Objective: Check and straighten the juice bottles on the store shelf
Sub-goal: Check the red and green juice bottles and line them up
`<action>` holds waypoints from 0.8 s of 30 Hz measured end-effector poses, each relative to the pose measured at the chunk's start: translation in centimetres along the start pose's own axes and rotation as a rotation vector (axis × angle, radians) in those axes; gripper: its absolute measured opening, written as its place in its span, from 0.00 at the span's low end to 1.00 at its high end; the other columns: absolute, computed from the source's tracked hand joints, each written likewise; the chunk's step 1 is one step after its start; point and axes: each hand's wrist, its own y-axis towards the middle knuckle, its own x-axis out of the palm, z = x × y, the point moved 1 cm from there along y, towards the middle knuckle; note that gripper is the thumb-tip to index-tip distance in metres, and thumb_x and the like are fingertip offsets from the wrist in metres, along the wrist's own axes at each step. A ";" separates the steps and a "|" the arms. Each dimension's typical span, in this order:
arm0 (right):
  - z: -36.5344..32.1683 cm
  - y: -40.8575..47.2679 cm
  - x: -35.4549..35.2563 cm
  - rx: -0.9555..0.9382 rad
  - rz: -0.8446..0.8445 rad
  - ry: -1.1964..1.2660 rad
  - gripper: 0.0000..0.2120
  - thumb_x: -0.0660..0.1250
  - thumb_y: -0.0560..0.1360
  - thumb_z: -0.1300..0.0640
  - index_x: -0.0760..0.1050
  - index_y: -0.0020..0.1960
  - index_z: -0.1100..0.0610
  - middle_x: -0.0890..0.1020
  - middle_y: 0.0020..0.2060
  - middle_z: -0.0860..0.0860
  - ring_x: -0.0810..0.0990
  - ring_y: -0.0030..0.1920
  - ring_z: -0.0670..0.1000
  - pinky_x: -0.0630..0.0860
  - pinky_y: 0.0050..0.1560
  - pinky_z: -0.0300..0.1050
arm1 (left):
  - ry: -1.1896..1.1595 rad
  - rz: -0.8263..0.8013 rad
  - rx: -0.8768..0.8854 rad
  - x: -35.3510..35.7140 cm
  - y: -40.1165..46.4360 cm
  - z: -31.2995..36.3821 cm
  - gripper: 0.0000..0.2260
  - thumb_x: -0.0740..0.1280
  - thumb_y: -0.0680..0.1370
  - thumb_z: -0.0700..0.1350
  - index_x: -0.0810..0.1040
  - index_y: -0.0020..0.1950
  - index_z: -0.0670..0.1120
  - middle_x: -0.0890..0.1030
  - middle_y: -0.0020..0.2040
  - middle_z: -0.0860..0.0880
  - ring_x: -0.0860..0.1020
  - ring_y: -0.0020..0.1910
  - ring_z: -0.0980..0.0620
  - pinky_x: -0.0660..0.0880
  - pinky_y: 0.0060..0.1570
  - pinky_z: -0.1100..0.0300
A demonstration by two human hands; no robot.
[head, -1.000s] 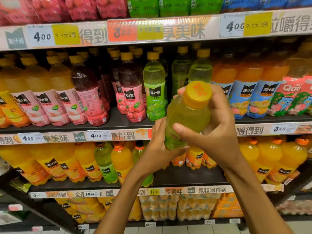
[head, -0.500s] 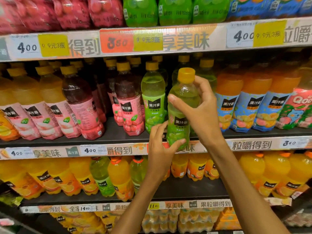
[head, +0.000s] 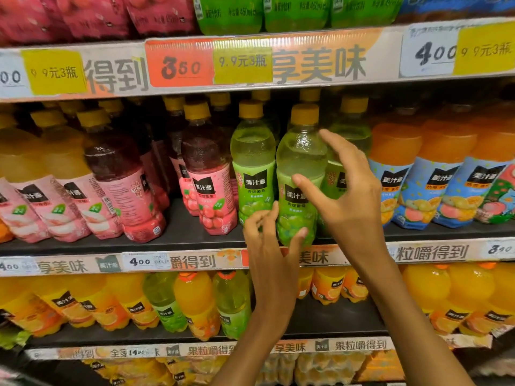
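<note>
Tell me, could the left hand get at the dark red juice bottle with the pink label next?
Probably yes. The left hand is low beside the green bottle, and the red bottle stands at the shelf front, nothing before it.

Bottle [head: 299, 174] upright at shelf [head: 178, 240] front, between neighbouring bottles, more rows behind
</note>
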 end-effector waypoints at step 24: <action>2.0 1.7 -1.0 -0.035 0.348 -0.446 0.23 0.65 0.76 0.44 0.77 0.57 0.64 0.79 0.53 0.59 0.63 0.54 0.53 0.66 0.53 0.52 | 0.321 0.039 0.163 1.3 0.5 1.0 0.27 0.74 0.71 0.40 0.70 0.68 0.40 0.77 0.56 0.43 0.79 0.50 0.45 0.79 0.44 0.54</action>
